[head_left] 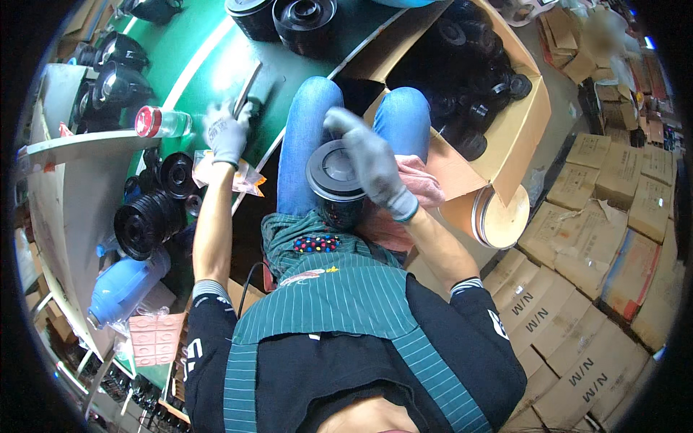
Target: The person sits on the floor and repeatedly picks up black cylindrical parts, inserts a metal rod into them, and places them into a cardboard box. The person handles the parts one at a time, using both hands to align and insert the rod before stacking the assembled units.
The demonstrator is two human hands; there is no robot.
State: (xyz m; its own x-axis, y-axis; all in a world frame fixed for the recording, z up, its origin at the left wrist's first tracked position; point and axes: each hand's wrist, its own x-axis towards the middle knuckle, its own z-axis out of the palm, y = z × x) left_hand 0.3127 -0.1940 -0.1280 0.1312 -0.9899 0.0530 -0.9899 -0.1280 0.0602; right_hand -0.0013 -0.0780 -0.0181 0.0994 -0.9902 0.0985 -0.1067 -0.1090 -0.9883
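My left hand, in a grey work glove, is closed around a slim, long metal tool whose tip points away from me over the green tabletop. I cannot make out exactly what kind of tool it is. Upright in my lap, between my thighs, stands a round black plastic part with a wide disc-shaped top. My right hand, also gloved, is just over the right side of that part, fingers stretched toward the far left. Nothing shows in it; whether it touches the part is unclear.
A large open carton of black parts stands at my right, beside a pink cloth and a round tub. Black round parts sit at the table's far side. At left are a red-capped jar and stacked black rings.
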